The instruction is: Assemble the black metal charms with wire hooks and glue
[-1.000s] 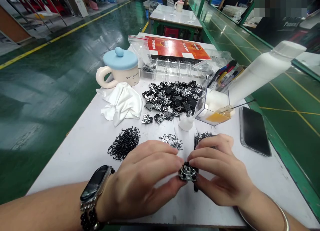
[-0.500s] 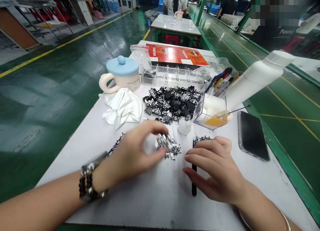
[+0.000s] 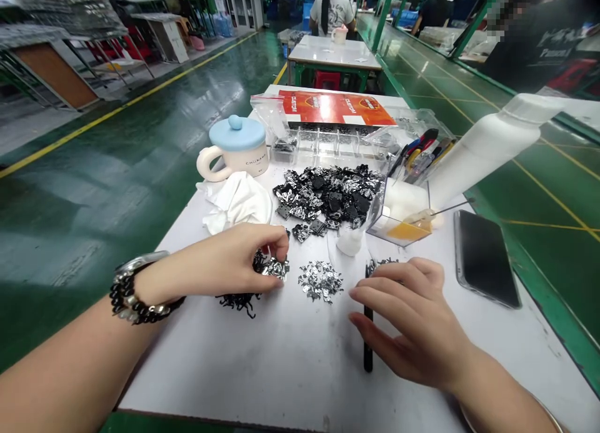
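My left hand is closed, thumb and fingers pinching a small cluster of silver metal pieces. It hovers over a pile of small black hook-shaped parts, partly covered by the hand. Just to its right lies a loose heap of small silver metal bits. My right hand has its fingers apart and loosely bent, with nothing gripped. Beneath its fingertips lie black tweezers, partly hidden. More small dark parts show just beyond that hand.
Beyond the hands are a heap of black-and-silver parts, a white cloth, a lidded mug and a small white bottle. At right stand a clear tool box, a large white bottle and a phone.
My left hand has moved left from the silver heap to above the black hook parts, with silver pieces in its fingers. The right hand stays almost where it was.
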Available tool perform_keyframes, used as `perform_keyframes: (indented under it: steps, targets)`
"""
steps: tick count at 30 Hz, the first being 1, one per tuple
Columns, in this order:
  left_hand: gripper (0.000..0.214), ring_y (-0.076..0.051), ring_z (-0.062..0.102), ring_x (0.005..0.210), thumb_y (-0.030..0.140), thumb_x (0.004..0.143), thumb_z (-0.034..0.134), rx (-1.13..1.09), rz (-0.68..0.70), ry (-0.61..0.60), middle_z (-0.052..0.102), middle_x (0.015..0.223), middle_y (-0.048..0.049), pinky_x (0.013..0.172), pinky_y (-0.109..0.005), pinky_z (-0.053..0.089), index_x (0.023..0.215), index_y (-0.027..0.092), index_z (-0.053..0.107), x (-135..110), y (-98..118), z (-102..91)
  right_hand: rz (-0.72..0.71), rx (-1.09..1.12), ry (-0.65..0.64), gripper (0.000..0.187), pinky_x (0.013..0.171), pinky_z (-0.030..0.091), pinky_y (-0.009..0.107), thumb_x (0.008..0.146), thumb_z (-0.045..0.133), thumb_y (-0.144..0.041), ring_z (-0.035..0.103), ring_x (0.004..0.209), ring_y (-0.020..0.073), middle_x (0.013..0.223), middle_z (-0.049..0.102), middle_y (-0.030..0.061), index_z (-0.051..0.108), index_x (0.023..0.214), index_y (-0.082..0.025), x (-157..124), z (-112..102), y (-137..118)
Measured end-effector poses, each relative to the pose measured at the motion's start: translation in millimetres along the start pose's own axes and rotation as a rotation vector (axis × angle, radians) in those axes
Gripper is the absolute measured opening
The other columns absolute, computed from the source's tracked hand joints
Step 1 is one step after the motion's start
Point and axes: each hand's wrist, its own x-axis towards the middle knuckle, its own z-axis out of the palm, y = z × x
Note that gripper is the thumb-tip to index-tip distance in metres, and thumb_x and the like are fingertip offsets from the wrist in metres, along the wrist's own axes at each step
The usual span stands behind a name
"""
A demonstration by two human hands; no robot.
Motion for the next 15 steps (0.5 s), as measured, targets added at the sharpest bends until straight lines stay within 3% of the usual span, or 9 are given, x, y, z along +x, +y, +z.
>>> perform_keyframes:
  steps: [5,8,11,15]
  targets:
    - [0.02,-0.013,0.049,0.068,0.019,0.07,0.065,-0.168,0.026,0.101,0.051,0.075,0.0036,0.061,-0.025,0.042,0.078,0.02,0.047,5,11,19.5,0.092,0.094,-0.014,0.015,0.076,0.028,0.038,0.083,0.058,-0.017,0.052,0.079,0.0183,0.083,0.066,0.0003,0.055,0.097,-0.019,-1,2,-2]
    - [0.027,-0.012,0.05,0.067,0.02,0.07,0.066,-0.288,0.038,0.126,0.05,0.077,0.0035,0.06,-0.024,0.044,0.085,0.021,0.045,1,22,39.3,0.299,0.386,-0.098,0.021,0.078,0.034,0.035,0.083,0.059,-0.024,0.052,0.084,0.0178,0.089,0.063,0.001,0.052,0.103,-0.023,-1,4,-8]
    - [0.027,-0.012,0.053,0.069,0.014,0.072,0.061,-0.257,0.102,0.182,0.051,0.078,0.0028,0.061,-0.024,0.045,0.09,0.021,0.041,-5,32,58.4,0.513,0.692,-0.171,0.022,0.074,0.04,0.029,0.081,0.062,-0.024,0.054,0.083,0.0147,0.089,0.06,-0.0003,0.051,0.101,-0.025,1,7,-14]
    - [0.026,-0.012,0.054,0.072,0.007,0.075,0.052,-0.215,0.27,0.286,0.055,0.082,0.0011,0.065,-0.023,0.047,0.092,0.021,0.039,-10,40,73.4,0.666,0.835,-0.223,0.017,0.061,0.041,0.023,0.079,0.062,-0.016,0.051,0.068,0.0106,0.074,0.055,-0.0035,0.051,0.089,-0.023,5,12,-21]
